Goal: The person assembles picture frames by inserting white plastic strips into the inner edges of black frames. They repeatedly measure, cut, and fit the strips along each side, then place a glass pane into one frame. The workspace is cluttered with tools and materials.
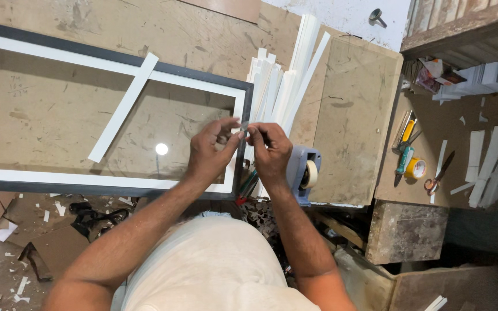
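Both hands meet over the right end of a large dark frame [248, 109] lying flat on the worn workbench [353, 103]; the left hand [208, 152] and the right hand [269, 147] each pinch, between thumb and fingertips, a small pale piece [243, 125], probably a bit of tape, though it is too small to tell for sure; the fingers are closed tight on it, and it is held just above the frame's right edge. The white border [87, 177] already sits inside the frame along all four sides, so the lining looks largely in place; one loose white strip [123, 108] lies slantwise across the glass, not fitted anywhere. A tape dispenser [305, 173] stands just beside the right hand at the bench's near edge; a bundle of white strips [283, 80] lies beyond the hands. By my reading the small piece is not yet stuck down; fixing it at this end seems to be what remains. Scissors [438, 175] and a yellow roll [416, 168] lie well apart on the right-hand bench.
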A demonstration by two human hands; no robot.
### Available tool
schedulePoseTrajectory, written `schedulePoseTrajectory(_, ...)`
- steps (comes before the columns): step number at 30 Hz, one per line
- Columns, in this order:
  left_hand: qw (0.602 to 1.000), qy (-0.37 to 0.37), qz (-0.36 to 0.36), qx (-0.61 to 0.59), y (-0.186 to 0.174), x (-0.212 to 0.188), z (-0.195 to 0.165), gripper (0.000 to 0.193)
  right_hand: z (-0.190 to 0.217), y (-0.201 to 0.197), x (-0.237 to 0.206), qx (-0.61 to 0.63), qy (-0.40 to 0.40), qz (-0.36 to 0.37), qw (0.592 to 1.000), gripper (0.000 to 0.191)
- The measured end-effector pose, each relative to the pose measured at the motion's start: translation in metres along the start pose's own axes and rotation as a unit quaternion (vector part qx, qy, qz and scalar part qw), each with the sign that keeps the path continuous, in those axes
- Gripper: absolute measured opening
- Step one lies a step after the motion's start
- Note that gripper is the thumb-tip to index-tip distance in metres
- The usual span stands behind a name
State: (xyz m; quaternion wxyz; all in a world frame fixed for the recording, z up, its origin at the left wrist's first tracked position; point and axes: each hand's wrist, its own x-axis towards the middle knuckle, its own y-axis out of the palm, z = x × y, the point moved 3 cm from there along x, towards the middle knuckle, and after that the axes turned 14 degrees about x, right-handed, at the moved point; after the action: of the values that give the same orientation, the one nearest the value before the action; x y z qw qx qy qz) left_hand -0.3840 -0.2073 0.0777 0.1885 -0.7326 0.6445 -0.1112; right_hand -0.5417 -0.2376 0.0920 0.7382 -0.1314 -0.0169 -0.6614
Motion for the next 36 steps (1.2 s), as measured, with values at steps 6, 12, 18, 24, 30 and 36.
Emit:
schedulePoseTrajectory(6,0.937,0.164,-0.096,0.292,-0.01,0.056,0.028,0.044,-0.045,0.013,0.074,-0.083,-0.027,0.06,0.994,0.011)
schedulePoseTrajectory(12,0.918,0.175,-0.062,0.35,0.001,0.078,0.051,0.055,-0.074,0.026,0.108,-0.184,-0.018,0.167,0.968,0.007)
schedulePoseTrajectory(18,0.914,0.168,-0.057,0.366,0.007,0.082,0.059,0.063,-0.086,0.034,0.117,-0.218,-0.023,0.19,0.957,0.004)
schedulePoseTrajectory(24,0.915,0.157,-0.053,0.368,0.01,0.085,0.059,0.064,-0.087,0.035,0.116,-0.235,-0.063,0.197,0.95,0.008)
schedulePoseTrajectory(30,0.913,0.149,-0.032,0.378,0.011,0.088,0.055,0.063,-0.082,0.04,0.114,-0.284,-0.079,0.16,0.942,0.022)
schedulePoseTrajectory(36,0.903,0.148,0.002,0.404,0.014,0.085,0.047,0.056,-0.062,0.02,0.108,-0.207,0.098,0.018,0.973,0.111)
